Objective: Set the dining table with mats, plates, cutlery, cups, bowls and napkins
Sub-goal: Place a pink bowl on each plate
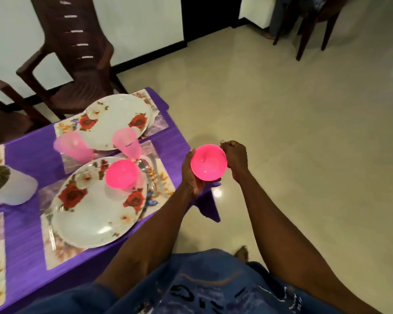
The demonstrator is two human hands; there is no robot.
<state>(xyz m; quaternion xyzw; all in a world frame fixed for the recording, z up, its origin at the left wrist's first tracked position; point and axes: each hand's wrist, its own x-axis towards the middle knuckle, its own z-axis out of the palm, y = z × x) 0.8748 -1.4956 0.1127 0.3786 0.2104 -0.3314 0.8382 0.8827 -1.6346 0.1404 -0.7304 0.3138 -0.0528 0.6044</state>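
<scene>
Pink bowl [208, 162] held between left hand [192, 172] and right hand [235, 158]

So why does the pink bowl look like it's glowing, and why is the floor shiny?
Head view: the bright pink plastic bowl held by both hands is overexposed, so it seems to glow; the glossy beige tiled floor mirrors a lamp as a small white glare spot; the pale pink plastic cups are motion-blurred; the wide lens bends the edges.
</scene>
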